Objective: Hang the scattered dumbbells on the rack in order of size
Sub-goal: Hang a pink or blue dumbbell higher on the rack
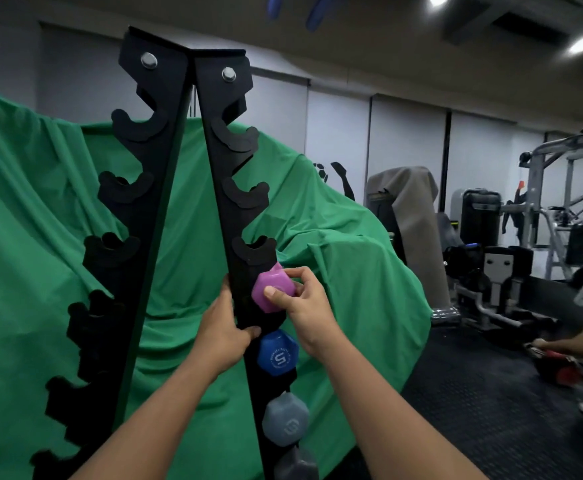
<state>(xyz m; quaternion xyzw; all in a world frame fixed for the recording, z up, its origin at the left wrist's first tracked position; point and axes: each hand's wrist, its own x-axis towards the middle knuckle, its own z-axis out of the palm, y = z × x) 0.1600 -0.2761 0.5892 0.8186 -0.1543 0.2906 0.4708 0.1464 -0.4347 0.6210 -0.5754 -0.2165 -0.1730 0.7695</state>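
A tall black A-frame dumbbell rack point(182, 140) stands in front of me, with curved cradles down both uprights. On its right upright hang a blue dumbbell point(278, 353), a grey dumbbell point(285, 420) below it, and a darker grey dumbbell point(297, 464) at the bottom edge. A small pink dumbbell point(272, 289) sits against the right upright just above the blue one; my right hand point(304, 306) pinches its hexagonal end with thumb and fingers. My left hand point(226, 327) grips the right upright beside the pink dumbbell. The upper cradles are bare.
Green cloth point(335, 258) is draped behind the rack. Gym machines point(491, 244) stand at the right on dark rubber flooring point(491, 393). Another person point(581, 327) crouches at the far right edge over a red object.
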